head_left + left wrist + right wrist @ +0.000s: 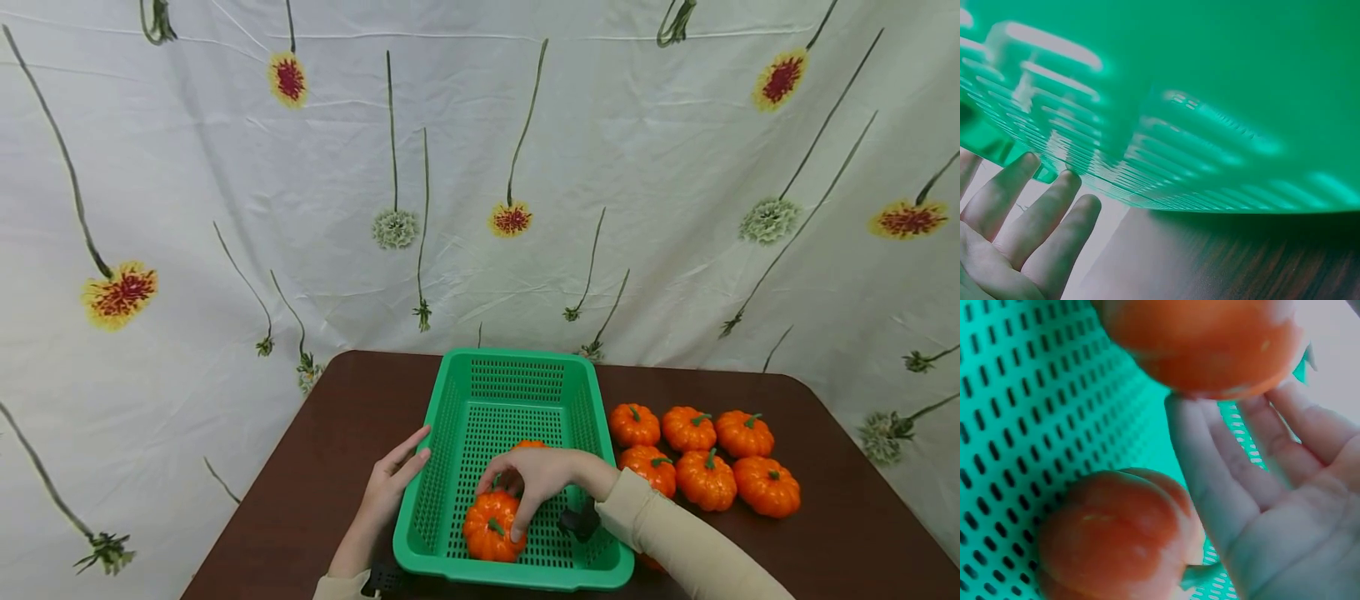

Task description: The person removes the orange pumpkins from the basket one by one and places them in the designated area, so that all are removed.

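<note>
A green perforated plastic basket (517,360) stands on the dark table, and inside it are two small glossy orange pumpkins. My right hand (543,479) reaches over the basket's right side and holds the front pumpkin (491,529) between thumb and fingers, low at the front left. In the right wrist view, fingertips touch the underside of that pumpkin (1210,350). The other pumpkin (1116,537) is close by, mostly hidden behind the hand in the head view. My left hand (386,492), fingers extended, is beside the basket's left wall (1241,75); contact is hard to tell.
Several more orange pumpkins (705,481) stand in rows on the table (300,500) right of the basket. The right sleeve (690,533) partly covers the front ones. A white cloth with printed flowers (480,275) hangs behind the table.
</note>
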